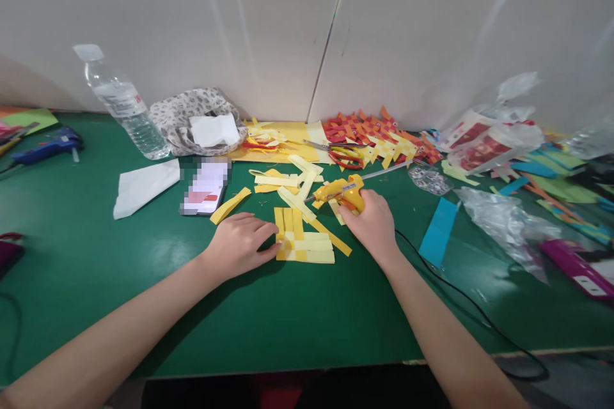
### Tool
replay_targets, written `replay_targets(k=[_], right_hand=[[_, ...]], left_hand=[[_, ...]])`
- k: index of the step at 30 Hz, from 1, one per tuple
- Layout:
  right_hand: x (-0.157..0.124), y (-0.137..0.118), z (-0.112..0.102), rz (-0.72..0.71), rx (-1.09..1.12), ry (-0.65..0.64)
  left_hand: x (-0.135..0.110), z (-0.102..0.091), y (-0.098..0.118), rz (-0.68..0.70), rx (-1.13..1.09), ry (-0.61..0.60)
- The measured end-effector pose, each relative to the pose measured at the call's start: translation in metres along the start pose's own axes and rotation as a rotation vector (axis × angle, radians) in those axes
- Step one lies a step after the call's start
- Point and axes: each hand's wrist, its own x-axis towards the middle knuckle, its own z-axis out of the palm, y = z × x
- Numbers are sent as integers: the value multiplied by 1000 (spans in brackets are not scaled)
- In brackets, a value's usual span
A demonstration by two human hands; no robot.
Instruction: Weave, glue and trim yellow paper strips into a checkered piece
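Note:
A woven mat of yellow paper strips [303,243] lies on the green table [288,319] in front of me. My left hand [238,244] rests on the table with curled fingers, its fingertips pressing the mat's left edge. My right hand [371,223] is closed around the handle of a yellow glue gun [340,192], whose nozzle points left toward loose yellow strips [288,182]. The gun's black cord [460,297] trails off to the right.
Behind the strips lie red-handled scissors [343,154], a pile of red-and-yellow woven pieces [378,134], a phone [205,186], a water bottle [125,105], a patterned pouch [192,118] and white paper [144,185]. A blue glue gun [45,146] sits far left. Plastic bags [503,220] and coloured strips crowd the right.

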Motion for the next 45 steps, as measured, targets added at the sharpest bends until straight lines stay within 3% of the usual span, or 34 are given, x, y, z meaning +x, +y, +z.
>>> replay_targets(k=[14, 20, 23, 25, 26, 28, 31, 35, 45], right_hand=[[10, 12, -17, 11, -339, -241], [7, 18, -24, -26, -336, -161], [2, 10, -29, -166, -133, 94], [-6, -3, -28, -336, 97, 290], [-12, -11, -27, -450, 205, 309], [-24, -29, -21, -689, 350, 171], [-40, -50, -11, -923, 396, -46], [-49, -56, -1, -980, 328, -118], [-50, -53, 0, -991, 305, -90]], left_hand=[[1, 0, 0, 42, -33, 46], [1, 1, 1, 34, -66, 68], [2, 0, 1, 42, -66, 66], [2, 0, 1, 52, -66, 62], [2, 0, 1, 55, -68, 59], [2, 0, 1, 55, -71, 54], [1, 1, 1, 41, -72, 46], [1, 2, 0, 35, -87, 47], [2, 3, -1, -35, -160, -3]])
